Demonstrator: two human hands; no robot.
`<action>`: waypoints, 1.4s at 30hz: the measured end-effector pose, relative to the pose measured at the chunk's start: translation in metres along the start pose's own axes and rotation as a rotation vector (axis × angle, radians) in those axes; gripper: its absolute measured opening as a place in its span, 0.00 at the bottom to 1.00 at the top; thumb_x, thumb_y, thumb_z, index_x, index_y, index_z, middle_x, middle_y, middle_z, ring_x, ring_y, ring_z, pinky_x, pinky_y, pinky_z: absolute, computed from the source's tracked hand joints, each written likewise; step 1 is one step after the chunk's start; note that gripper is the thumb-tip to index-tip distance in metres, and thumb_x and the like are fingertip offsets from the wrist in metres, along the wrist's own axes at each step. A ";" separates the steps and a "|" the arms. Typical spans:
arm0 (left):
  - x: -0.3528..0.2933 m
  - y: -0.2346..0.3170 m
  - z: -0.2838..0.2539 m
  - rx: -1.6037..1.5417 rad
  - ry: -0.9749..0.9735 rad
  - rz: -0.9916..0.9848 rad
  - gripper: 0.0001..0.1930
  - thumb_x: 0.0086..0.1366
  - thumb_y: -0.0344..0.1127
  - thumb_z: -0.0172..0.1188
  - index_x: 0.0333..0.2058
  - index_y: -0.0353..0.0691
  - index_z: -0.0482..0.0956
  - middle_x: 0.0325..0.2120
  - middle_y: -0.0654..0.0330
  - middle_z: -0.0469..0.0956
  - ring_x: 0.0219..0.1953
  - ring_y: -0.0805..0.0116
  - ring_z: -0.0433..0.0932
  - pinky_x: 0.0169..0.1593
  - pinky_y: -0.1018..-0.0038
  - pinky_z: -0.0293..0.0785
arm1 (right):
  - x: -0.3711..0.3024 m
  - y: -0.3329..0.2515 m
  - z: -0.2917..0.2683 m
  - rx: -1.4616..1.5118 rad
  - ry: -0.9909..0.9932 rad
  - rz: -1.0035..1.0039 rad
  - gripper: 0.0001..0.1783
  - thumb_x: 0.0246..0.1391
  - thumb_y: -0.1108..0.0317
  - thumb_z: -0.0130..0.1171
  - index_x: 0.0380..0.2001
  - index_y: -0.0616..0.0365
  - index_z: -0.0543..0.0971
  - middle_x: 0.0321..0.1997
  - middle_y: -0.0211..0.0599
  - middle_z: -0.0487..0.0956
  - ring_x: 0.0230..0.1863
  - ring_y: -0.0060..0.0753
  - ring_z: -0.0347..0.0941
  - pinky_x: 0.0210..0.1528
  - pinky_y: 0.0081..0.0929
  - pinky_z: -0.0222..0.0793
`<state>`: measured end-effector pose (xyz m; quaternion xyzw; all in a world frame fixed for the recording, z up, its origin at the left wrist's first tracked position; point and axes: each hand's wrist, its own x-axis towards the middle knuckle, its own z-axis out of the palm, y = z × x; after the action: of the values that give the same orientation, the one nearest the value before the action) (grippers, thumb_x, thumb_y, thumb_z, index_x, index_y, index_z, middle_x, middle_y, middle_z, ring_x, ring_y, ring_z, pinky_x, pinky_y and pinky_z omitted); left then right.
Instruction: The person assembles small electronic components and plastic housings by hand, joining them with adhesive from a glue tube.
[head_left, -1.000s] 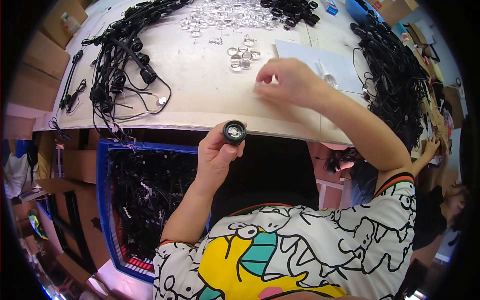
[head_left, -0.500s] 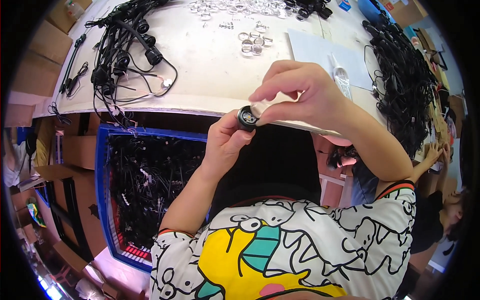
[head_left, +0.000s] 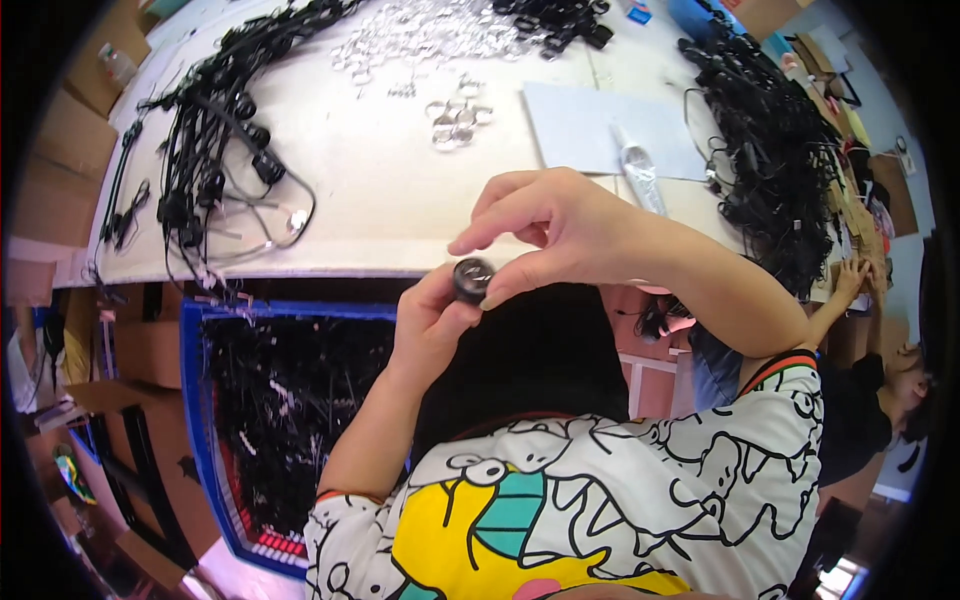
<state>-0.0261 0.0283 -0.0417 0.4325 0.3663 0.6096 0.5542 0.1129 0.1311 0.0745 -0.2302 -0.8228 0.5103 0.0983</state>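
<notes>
Surface finish as seen
Round housing: black plastic look, glossy face. Loose discs: clear, glossy. Tabletop: smooth, matt. Shirt: matt cloth.

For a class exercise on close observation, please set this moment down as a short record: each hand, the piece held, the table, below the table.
Left hand: holds a black round piece
Right hand: thumb and forefinger parted about the piece's round face; whether they grip it is unclear
Piece: round face turned toward the camera
Table, left: black cables with sockets
Table, middle: clear discs
Table, right: pale sheet, tapered tube partly over it
Below table: blue crate holding black items
</notes>
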 end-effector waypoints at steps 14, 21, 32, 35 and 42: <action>-0.005 0.009 -0.015 -0.078 0.001 -0.106 0.16 0.54 0.40 0.57 0.36 0.32 0.73 0.19 0.67 0.68 0.21 0.80 0.64 0.27 0.84 0.60 | 0.072 0.130 -0.162 -0.837 0.706 0.339 0.17 0.36 0.58 0.60 0.31 0.55 0.78 0.33 0.40 0.77 0.39 0.41 0.71 0.40 0.33 0.67; -0.005 0.013 -0.009 -0.099 -0.025 -0.104 0.11 0.54 0.30 0.49 0.36 0.32 0.72 0.17 0.68 0.66 0.19 0.81 0.60 0.24 0.84 0.56 | 0.061 0.116 -0.154 -0.854 0.824 0.366 0.15 0.37 0.63 0.59 0.32 0.58 0.73 0.34 0.46 0.74 0.39 0.46 0.70 0.40 0.36 0.67; 0.003 0.022 0.011 0.083 -0.008 -0.052 0.12 0.59 0.37 0.51 0.33 0.32 0.71 0.15 0.67 0.64 0.16 0.81 0.58 0.21 0.83 0.55 | -0.005 0.047 -0.080 -0.028 0.524 -0.101 0.14 0.47 0.72 0.56 0.40 0.61 0.73 0.29 0.27 0.71 0.30 0.16 0.65 0.32 0.13 0.62; 0.002 0.020 0.012 0.008 -0.039 -0.062 0.09 0.53 0.28 0.50 0.35 0.35 0.71 0.20 0.69 0.67 0.22 0.84 0.61 0.25 0.86 0.58 | -0.032 0.004 -0.037 -0.103 0.327 -0.223 0.15 0.45 0.77 0.55 0.40 0.62 0.73 0.33 0.31 0.74 0.33 0.20 0.70 0.35 0.17 0.66; 0.007 0.010 0.024 -0.097 -0.171 -0.045 0.13 0.54 0.30 0.57 0.39 0.35 0.71 0.26 0.68 0.71 0.27 0.83 0.66 0.32 0.86 0.63 | -0.052 -0.002 -0.015 -0.376 0.168 -0.438 0.16 0.41 0.76 0.57 0.37 0.60 0.74 0.37 0.38 0.74 0.35 0.37 0.72 0.36 0.24 0.69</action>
<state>-0.0072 0.0332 -0.0235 0.4474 0.2973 0.5746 0.6174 0.1640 0.1172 0.0869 -0.1026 -0.9220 0.2947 0.2294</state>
